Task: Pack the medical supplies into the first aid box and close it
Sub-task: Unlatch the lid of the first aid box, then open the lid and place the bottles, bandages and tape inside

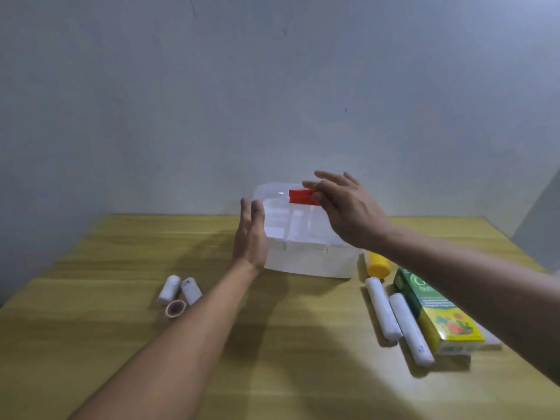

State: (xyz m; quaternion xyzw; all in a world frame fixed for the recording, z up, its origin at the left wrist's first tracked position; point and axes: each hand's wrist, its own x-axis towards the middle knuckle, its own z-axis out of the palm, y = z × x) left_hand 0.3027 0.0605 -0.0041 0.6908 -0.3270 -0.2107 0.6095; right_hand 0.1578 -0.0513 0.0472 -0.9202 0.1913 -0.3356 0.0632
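White plastic is catching the light at the back of the wooden table point(121, 344), where the first aid box point(306, 259) is sitting against the wall with its clear lid point(272, 204) and red latch point(301, 197).

From the head camera, the only view, we are reaching out with both arms. Our left hand point(250, 237) is standing edge-on against the box's left side, fingers straight and together, gripping nothing; we judge it is bracing the box so it does not slide. Our right hand point(345, 207) is hovering over the latch with fingers loosely spread, thumb and fingertips just at the red piece, though the blur is hiding whether they are pinching it. That suggests we are working the catch to open the box.

Nothing is looking packed yet. To the left, two small white rolls point(180, 287) and a pinkish tape ring point(175, 308) are lying close together. To the right, a yellow bottle point(378, 265), two long white rolls point(397, 319) and a green carton point(436, 313) are waiting side by side, near enough to the box for an easy reach.
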